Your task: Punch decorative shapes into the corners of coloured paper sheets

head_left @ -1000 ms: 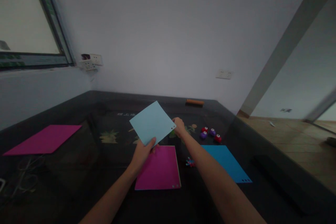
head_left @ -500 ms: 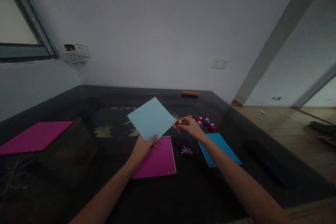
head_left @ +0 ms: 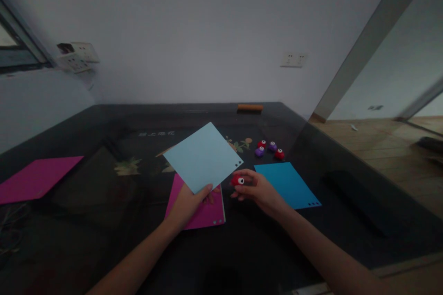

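My left hand (head_left: 188,203) holds a light blue paper sheet (head_left: 202,156) by its near corner, lifted above the dark table (head_left: 104,221). Small punched holes show at the sheet's right corner. My right hand (head_left: 258,189) grips a small red punch (head_left: 237,180) just right of and below that corner. Under my left hand lies a magenta sheet (head_left: 204,214) flat on the table.
A darker blue sheet (head_left: 287,184) lies to the right of my right hand. Three small punches, red and purple (head_left: 268,149), sit behind it. Another magenta sheet (head_left: 34,177) lies at far left. An orange bar (head_left: 249,108) rests at the table's far edge by the wall.
My right hand picked up a red punch from the cluster and drew it back toward me, below the light blue sheet's corner. The view shifted right.
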The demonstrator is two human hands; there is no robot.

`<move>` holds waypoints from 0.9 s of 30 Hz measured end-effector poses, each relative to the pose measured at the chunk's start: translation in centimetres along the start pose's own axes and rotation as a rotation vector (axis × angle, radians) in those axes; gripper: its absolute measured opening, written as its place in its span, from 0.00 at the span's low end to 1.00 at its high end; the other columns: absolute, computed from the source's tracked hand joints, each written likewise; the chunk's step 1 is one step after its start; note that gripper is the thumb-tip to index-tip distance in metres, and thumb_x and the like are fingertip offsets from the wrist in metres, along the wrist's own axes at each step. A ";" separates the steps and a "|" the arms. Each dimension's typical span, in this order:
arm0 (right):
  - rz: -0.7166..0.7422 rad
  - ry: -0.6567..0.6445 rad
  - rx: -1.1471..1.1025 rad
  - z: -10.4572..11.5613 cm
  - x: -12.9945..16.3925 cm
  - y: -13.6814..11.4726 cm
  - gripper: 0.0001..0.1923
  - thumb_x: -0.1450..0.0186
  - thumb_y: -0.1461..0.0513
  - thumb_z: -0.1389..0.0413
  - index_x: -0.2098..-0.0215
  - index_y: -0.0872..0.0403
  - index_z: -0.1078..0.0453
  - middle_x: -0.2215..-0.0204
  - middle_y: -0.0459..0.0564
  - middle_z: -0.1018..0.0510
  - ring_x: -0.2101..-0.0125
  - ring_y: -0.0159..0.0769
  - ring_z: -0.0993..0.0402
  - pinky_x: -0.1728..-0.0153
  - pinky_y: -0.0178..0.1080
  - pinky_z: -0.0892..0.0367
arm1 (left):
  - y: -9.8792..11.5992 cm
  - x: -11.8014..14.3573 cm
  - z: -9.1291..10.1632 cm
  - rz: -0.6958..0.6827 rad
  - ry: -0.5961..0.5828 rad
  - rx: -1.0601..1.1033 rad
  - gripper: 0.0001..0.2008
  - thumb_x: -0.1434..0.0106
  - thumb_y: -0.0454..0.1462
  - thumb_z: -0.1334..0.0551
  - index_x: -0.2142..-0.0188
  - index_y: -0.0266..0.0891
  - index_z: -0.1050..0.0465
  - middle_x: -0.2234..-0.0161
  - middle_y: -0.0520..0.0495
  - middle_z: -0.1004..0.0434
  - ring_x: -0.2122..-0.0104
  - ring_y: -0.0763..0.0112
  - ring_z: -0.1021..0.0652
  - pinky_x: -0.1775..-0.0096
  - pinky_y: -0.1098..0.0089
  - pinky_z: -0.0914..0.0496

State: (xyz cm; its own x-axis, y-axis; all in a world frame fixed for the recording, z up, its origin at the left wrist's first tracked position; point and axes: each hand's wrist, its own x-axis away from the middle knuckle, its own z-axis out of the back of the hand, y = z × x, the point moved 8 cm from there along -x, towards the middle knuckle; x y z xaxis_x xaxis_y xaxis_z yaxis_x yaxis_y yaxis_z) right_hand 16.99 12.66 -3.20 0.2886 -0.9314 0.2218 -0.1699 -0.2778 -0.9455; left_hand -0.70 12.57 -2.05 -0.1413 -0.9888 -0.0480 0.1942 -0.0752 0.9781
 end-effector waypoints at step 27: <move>0.013 0.049 -0.201 0.0 1.0 -0.5 0.20 0.52 0.63 0.33 0.61 0.53 0.30 0.69 0.46 0.24 0.71 0.32 0.27 0.68 0.37 0.33 | 1.0 1.1 1.1 0.009 0.204 -0.243 0.14 0.48 0.46 0.39 0.85 0.43 0.30 0.81 0.49 0.24 0.74 0.60 0.25 0.58 0.62 0.33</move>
State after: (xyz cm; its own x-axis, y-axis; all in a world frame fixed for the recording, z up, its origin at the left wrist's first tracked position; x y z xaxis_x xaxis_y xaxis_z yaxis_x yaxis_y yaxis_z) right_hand 17.33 11.82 -2.54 0.2403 -0.9440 0.2262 -0.3591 -0.3029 -0.8828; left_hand -1.76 11.57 -0.89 0.0539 -0.9932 -0.1034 0.4240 -0.0710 0.9029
